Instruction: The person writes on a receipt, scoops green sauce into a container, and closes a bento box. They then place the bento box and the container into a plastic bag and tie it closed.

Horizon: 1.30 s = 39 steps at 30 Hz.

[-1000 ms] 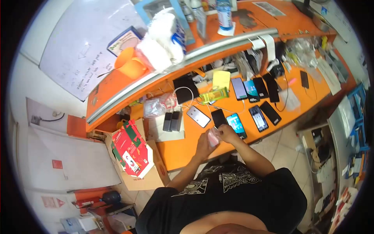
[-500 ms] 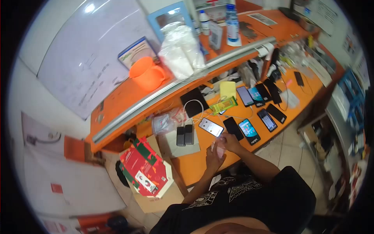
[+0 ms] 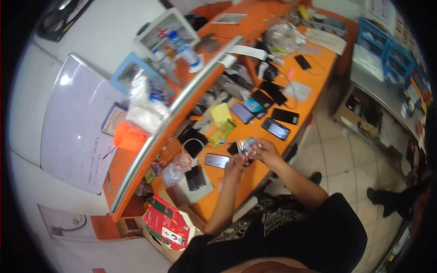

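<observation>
Both my hands are raised over the orange desk (image 3: 248,177), holding a crinkled, see-through plastic piece (image 3: 247,146); its exact kind I cannot tell. My right hand (image 3: 266,153) pinches its right side, and the fingers of my left hand (image 3: 236,164) close on its lower edge. Bluish colour shows through the plastic from below. Just left of my left hand lies a phone with a lit white screen (image 3: 217,160). Beyond my right hand are a phone with a lit screen (image 3: 276,129) and a dark phone (image 3: 285,116).
Two dark blocks (image 3: 195,178) rest on a white sheet at the left, near a red and green box (image 3: 168,223). Behind the desk runs a raised shelf with an orange mug (image 3: 129,136) and a water bottle (image 3: 182,48). A person's dark shoe (image 3: 376,196) shows at the right.
The view has turned and swung to the right. My hands have lifted and spread the clear plastic; before, they were close together on a pale pinkish thing near the desk edge.
</observation>
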{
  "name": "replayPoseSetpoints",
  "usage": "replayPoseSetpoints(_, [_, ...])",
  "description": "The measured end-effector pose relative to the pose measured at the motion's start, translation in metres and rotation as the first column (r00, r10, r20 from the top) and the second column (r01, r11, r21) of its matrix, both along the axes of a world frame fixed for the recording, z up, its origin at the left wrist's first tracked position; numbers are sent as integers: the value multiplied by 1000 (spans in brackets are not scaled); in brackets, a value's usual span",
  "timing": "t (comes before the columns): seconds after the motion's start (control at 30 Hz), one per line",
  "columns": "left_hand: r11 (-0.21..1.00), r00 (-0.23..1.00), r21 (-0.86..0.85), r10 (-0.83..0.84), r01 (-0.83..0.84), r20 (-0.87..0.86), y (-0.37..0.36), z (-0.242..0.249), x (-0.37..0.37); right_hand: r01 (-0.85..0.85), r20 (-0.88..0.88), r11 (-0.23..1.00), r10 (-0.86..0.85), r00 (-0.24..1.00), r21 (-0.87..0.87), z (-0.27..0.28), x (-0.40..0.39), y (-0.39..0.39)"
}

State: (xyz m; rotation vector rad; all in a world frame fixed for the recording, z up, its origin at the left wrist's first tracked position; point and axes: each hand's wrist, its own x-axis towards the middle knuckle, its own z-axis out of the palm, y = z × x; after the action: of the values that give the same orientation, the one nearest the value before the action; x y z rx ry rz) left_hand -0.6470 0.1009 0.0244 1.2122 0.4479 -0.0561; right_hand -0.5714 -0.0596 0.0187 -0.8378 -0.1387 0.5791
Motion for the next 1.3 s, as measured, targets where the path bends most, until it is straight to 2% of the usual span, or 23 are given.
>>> replayPoseSetpoints(0.07, [978,977,-115,-157,175,144,-38,-3,39,171,21,984,-170,985,-46,10,15,-49])
replayPoseSetpoints(0.13, [918,981,-349,-161,190,109,-99,24,73,234,68,972,-234,970,-1,23,32,-120])
replayPoseSetpoints(0.2, [919,924,-171,-317,355,214,-162,30,111,291,68,957,-289,955,-18,15,48,-193])
replayPoseSetpoints(0.27, [871,867,-92,-459,482,196,-236,40,141,370,101,929,-367,925,-12,19,62,-276])
replayPoseSetpoints(0.3, [875,868,-33,-473,483,153,-277,47,151,398,78,917,-396,915,-22,23,63,-313])
replayPoseSetpoints(0.33, [853,832,31,-516,521,205,-307,54,162,434,40,900,-433,901,-36,30,66,-338])
replayPoseSetpoints(0.4, [848,808,93,-527,523,263,-374,41,188,650,41,755,-649,760,-90,39,66,-397])
replayPoseSetpoints(0.43, [840,815,158,-542,519,203,-409,51,197,910,490,277,-773,402,-310,48,63,-426])
replayPoseSetpoints(0.47, [817,796,252,-569,519,207,-443,61,196,913,861,-306,-501,85,-269,53,53,-452])
replayPoseSetpoints(0.5, [772,753,326,-623,546,212,-473,60,196,941,782,-176,-610,126,-288,53,43,-472])
replayPoseSetpoints(0.53, [732,715,399,-662,553,223,-500,59,198,928,786,-240,-612,84,-286,62,35,-492])
replayPoseSetpoints(0.6, [656,625,411,-746,633,229,-552,61,193,882,605,132,-682,412,-452,75,26,-519])
replayPoseSetpoints(0.67, [557,491,475,-829,681,268,-597,47,198,877,584,85,-715,384,-473,59,29,-553])
replayPoseSetpoints(0.73, [486,427,474,-873,734,234,-641,48,207,826,391,201,-806,444,-526,43,35,-596])
replayPoseSetpoints(0.87, [338,307,395,-941,854,140,-716,32,241,897,255,214,-910,327,-387,9,54,-660])
replayPoseSetpoints(1.0, [308,276,346,-951,886,140,-798,9,281,861,311,54,-919,240,-506,-6,88,-728])
replayPoseSetpoints(1.07, [283,135,791,-959,542,251,-841,1,306,537,501,-220,-734,459,-814,-6,114,-767])
replayPoseSetpoints(1.1, [278,133,822,-961,498,244,-865,1,318,523,497,-234,-744,447,-820,-8,129,-784])
replayPoseSetpoints(1.17, [338,155,820,-941,463,301,-923,-5,353,411,646,-502,-643,411,-761,-8,157,-824])
replayPoseSetpoints(1.2, [378,199,831,-925,409,323,-939,-9,366,389,627,-495,-657,418,-777,-10,168,-842])
replayPoseSetpoints(1.23, [276,216,841,-957,465,194,-958,-15,377,347,628,-524,-661,411,-778,-12,177,-860])
replayPoseSetpoints(1.27, [250,214,837,-963,488,163,-973,-12,386,303,628,-550,-664,406,-778,-11,183,-874])
replayPoseSetpoints(1.3, [132,99,868,-990,479,96,-987,-7,397,284,605,-535,-681,412,-796,-5,187,-886])
